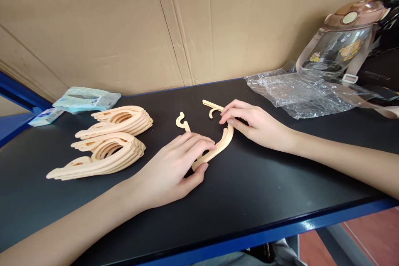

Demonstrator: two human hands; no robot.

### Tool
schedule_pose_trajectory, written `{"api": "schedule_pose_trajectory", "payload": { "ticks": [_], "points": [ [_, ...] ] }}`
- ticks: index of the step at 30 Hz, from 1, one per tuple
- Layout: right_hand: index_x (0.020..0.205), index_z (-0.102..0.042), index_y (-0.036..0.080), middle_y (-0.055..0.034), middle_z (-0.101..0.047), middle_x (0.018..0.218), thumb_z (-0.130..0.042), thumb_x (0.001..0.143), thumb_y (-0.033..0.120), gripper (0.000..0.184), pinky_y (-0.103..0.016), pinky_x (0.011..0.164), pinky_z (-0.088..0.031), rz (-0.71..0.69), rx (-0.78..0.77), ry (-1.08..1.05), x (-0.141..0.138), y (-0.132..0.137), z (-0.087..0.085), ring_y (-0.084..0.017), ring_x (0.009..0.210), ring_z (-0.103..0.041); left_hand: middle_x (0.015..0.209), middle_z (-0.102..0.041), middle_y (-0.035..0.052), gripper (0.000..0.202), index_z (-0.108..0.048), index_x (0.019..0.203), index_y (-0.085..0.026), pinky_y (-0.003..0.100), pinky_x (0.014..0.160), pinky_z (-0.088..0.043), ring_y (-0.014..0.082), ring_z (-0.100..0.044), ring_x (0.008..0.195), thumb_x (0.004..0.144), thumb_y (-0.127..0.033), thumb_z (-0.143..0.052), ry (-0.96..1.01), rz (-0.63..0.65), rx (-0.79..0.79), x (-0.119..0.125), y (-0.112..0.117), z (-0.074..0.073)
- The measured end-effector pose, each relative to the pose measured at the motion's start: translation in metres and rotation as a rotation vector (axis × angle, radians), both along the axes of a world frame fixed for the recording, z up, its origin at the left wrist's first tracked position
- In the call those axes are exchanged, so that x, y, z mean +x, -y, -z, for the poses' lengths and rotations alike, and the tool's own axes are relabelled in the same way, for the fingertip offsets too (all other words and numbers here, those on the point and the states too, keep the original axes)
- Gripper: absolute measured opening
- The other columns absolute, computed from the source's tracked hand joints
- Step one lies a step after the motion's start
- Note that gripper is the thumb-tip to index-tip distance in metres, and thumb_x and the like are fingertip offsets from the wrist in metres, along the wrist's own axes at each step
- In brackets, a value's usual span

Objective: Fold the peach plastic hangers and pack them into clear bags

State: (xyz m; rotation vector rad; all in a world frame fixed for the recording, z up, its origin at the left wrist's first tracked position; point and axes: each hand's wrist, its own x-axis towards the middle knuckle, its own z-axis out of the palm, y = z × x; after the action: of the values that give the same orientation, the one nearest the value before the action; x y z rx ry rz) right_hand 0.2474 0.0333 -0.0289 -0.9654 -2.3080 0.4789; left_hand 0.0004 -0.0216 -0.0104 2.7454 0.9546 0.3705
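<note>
A beige plastic folding hanger [222,143] lies on the black tabletop between my hands, its hook [181,122] pointing away from me. My left hand [183,162] is closed around the near arm, with the thumb at the front edge and the fingers over the top, hiding part of the hanger. At the bend on the right, my right hand [246,122] pinches the hanger between thumb and fingertips. Beyond those fingers the thin end of an arm [213,105], with a small curved hook, sticks out. Two stacks of folded beige hangers [104,156] lie left of my left hand.
A pale blue soft pack [85,99] and a smaller packet [46,116] sit at the back left. Crumpled clear plastic wrap [299,93] and a strapped water bottle [341,45] occupy the back right. Cardboard [109,29] stands behind; a blue rim [268,232] edges the table.
</note>
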Motion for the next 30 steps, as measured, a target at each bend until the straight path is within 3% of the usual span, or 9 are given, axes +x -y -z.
{"api": "schedule_pose_trajectory", "payload": {
  "ticks": [5, 9, 12, 15, 18, 20, 23, 26, 30],
  "points": [
    [0.105, -0.064, 0.024, -0.0059, -0.062, 0.117, -0.054, 0.089, 0.022, 0.019, -0.04, 0.09, -0.046, 0.152, 0.026, 0.034, -0.001, 0.0, 0.0, -0.023, 0.106, -0.057, 0.123, -0.06, 0.005, 0.038, -0.052, 0.12, -0.02, 0.032, 0.096, -0.046, 0.0182, -0.053, 0.112, 0.086, -0.006, -0.043, 0.023, 0.036, 0.005, -0.001, -0.001, -0.001],
    [0.108, -0.063, 0.022, -0.0044, -0.069, 0.109, -0.056, 0.088, 0.026, 0.021, -0.037, 0.085, -0.047, 0.214, -0.059, -0.009, -0.002, 0.001, -0.003, -0.022, 0.099, -0.062, 0.126, -0.059, 0.0038, 0.042, -0.051, 0.122, -0.02, 0.033, 0.101, -0.041, 0.0175, -0.049, 0.119, 0.086, -0.001, -0.041, -0.004, 0.047, 0.061, -0.001, -0.003, 0.002],
    [0.102, -0.064, 0.021, -0.003, -0.073, 0.1, -0.053, 0.089, 0.025, 0.017, -0.033, 0.082, -0.047, 0.179, -0.071, -0.026, -0.004, 0.005, -0.007, -0.02, 0.093, -0.066, 0.123, -0.061, 0.0046, 0.03, -0.053, 0.117, -0.02, 0.035, 0.096, -0.041, 0.0183, -0.052, 0.114, 0.093, -0.007, -0.041, -0.002, -0.036, 0.191, 0.0, -0.004, 0.003],
    [0.101, -0.064, 0.021, -0.0015, -0.072, 0.087, -0.053, 0.09, 0.027, 0.017, -0.029, 0.071, -0.047, 0.141, -0.069, -0.012, -0.006, 0.012, -0.009, -0.017, 0.078, -0.066, 0.1, -0.065, 0.004, 0.014, -0.055, 0.106, -0.019, 0.033, 0.077, -0.044, 0.019, -0.057, 0.093, 0.096, -0.018, -0.046, -0.003, -0.185, 0.319, -0.001, -0.004, 0.002],
    [0.104, -0.063, 0.022, 0.0003, -0.069, 0.078, -0.051, 0.092, 0.033, 0.019, -0.027, 0.062, -0.045, 0.071, -0.115, 0.005, -0.008, 0.016, -0.009, -0.014, 0.067, -0.062, 0.077, -0.06, -0.002, 0.011, -0.055, 0.104, -0.02, 0.03, 0.067, -0.04, 0.0162, -0.056, 0.076, 0.095, -0.023, -0.051, -0.011, -0.272, 0.313, -0.003, -0.004, 0.002],
    [0.107, -0.061, 0.022, 0.0012, -0.068, 0.077, -0.05, 0.094, 0.036, 0.022, -0.025, 0.061, -0.044, -0.008, -0.157, 0.004, -0.008, 0.018, -0.009, -0.012, 0.064, -0.061, 0.073, -0.058, -0.0041, 0.012, -0.055, 0.105, -0.021, 0.03, 0.068, -0.04, 0.0152, -0.057, 0.074, 0.094, -0.024, -0.052, 0.005, -0.276, 0.275, -0.003, -0.005, 0.002],
    [0.111, -0.06, 0.022, 0.001, -0.067, 0.079, -0.046, 0.096, 0.032, 0.022, -0.024, 0.062, -0.044, -0.164, -0.125, 0.028, -0.007, 0.02, -0.011, -0.012, 0.065, -0.059, 0.077, -0.062, -0.0035, 0.014, -0.055, 0.108, -0.02, 0.031, 0.074, -0.042, 0.0155, -0.059, 0.079, 0.096, -0.025, -0.05, 0.065, -0.24, 0.213, -0.001, -0.005, 0.003],
    [0.107, -0.063, 0.02, -0.0015, -0.063, 0.082, -0.044, 0.094, 0.018, 0.023, -0.026, 0.067, -0.042, -0.286, 0.033, 0.127, -0.007, 0.022, -0.013, -0.014, 0.072, -0.056, 0.086, -0.065, -0.0018, 0.017, -0.052, 0.113, -0.02, 0.031, 0.082, -0.044, 0.0159, -0.06, 0.088, 0.097, -0.027, -0.048, 0.128, -0.207, 0.146, 0.0, -0.003, 0.003],
    [0.097, -0.067, 0.021, -0.0013, -0.059, 0.078, -0.049, 0.09, 0.019, 0.019, -0.03, 0.071, -0.041, -0.237, 0.121, 0.244, -0.007, 0.022, -0.014, -0.016, 0.073, -0.053, 0.103, -0.066, 0.0004, 0.024, -0.047, 0.121, -0.021, 0.031, 0.093, -0.044, 0.0166, -0.059, 0.104, 0.098, -0.028, -0.045, 0.14, -0.151, 0.057, -0.001, 0.0, 0.001]
  ]
}}
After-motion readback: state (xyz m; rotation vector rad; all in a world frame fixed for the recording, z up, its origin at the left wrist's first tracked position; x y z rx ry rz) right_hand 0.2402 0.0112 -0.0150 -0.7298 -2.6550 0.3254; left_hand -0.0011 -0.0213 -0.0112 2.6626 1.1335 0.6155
